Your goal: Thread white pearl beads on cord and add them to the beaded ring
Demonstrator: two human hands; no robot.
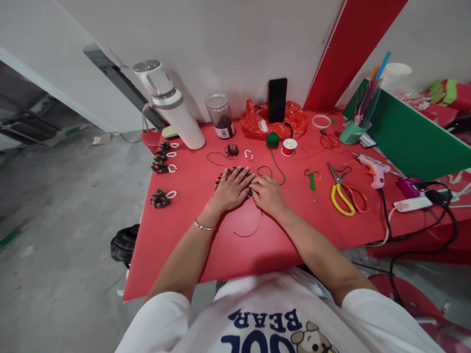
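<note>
A round, multicoloured crocheted piece (231, 171) lies flat on the red table, mostly hidden beneath my hands. My left hand (232, 189) rests on it palm down, its fingers stretched out. At the piece's right edge, my right hand (268, 195) has its fingers bent and pressed together on the rim. A dark yarn tail (247, 235) curls toward me on the table. Behind the hands are a small multicoloured yarn ball (231, 150), a beaded loop (249, 155), a green yarn ball (273, 139) and a spool of red thread (289, 147).
Several crocheted balls with bead loops (159, 198) line the left side. At the back stand a white flask (184, 122), a clear jar (222, 117) and a phone (277, 100) by a red bag (253, 120). Scissors (342, 192), a crochet hook (312, 182) and a glue gun (376, 171) lie right.
</note>
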